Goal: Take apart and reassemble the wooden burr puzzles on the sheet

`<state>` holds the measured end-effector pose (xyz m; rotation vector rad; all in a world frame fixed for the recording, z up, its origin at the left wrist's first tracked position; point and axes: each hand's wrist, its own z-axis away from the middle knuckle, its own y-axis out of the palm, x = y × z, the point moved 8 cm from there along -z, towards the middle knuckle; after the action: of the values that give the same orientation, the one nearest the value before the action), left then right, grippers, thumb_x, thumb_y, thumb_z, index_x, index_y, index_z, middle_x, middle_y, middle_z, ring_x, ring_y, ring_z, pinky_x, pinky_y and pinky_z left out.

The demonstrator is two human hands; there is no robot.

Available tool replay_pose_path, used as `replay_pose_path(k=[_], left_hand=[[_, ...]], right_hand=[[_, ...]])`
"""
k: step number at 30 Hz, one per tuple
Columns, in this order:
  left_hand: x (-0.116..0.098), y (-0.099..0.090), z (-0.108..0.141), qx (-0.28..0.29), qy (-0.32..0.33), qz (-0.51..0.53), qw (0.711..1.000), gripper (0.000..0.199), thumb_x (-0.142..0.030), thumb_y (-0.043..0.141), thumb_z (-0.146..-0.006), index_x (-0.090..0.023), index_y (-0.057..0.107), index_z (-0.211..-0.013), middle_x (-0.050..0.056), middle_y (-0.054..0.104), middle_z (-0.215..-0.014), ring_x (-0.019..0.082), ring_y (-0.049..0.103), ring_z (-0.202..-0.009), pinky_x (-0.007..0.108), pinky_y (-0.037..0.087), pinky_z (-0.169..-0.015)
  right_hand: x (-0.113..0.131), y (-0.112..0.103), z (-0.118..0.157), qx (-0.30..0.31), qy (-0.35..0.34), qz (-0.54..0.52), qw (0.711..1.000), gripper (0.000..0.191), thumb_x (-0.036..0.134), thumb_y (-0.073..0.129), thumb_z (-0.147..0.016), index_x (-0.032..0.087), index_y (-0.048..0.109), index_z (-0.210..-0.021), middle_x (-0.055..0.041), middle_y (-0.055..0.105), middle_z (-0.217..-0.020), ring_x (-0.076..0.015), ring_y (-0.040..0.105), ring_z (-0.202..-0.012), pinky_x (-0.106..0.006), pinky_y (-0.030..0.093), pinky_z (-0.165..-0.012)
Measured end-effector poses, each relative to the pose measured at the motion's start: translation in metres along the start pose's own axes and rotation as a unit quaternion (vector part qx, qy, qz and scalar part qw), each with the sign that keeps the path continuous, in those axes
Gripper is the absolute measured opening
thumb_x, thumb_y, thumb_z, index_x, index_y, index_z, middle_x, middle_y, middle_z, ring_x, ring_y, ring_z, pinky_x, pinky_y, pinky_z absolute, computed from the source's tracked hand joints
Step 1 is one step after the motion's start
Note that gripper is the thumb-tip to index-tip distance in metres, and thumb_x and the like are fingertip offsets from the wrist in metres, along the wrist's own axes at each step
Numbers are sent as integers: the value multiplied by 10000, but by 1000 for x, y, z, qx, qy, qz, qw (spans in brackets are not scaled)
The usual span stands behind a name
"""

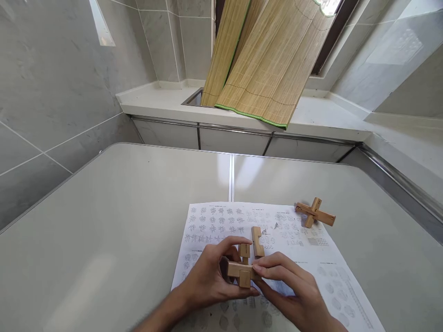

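Observation:
A wooden interlocking puzzle (239, 269), made of several crossed pieces, is held just above a printed sheet. My left hand (216, 272) grips it from the left, with the forefinger on the far end and the thumb at the near end. From the right, my right hand (290, 286) pinches the end of its crosswise piece. Just beyond the fingers, a loose notched wooden piece (257, 241) lies on the sheet. Parts of the held pieces are hidden by the fingers.
The printed paper sheet (214, 221) lies on a pale table (104, 221) with a seam down its middle. A cross-shaped wooden assembly (314, 213) rests at the sheet's far right corner. Behind the table, a bamboo mat (266, 69) hangs over a white ledge (155, 99).

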<state>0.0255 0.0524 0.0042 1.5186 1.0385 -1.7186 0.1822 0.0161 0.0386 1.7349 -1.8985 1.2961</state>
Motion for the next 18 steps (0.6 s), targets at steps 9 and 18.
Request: replay_pose_path(k=[9,18], left_hand=[[1,-6,-1,-38,-63,107,991,809,-266,1000,-651,-265,601,-1355,-47,680,-794,157,621,-764,278,463,-754],[-2,5,-2,-11,-66,233,970,446,-403,909,-793,-211,763,-1168,67,741,-1060,225,648,-979,356,490,-928]], right_hand=[[1,-7,0,-52,8,2,999,269,69,705,-966,227,703,-1185,-96,753,-1006,-232,786,-906,-321,692,-743],[5,-14,1,-81,5,41,996,388,4,709,-911,258,688,-1203,-92,747,-1002,-240,777,-881,-345,682,-710]])
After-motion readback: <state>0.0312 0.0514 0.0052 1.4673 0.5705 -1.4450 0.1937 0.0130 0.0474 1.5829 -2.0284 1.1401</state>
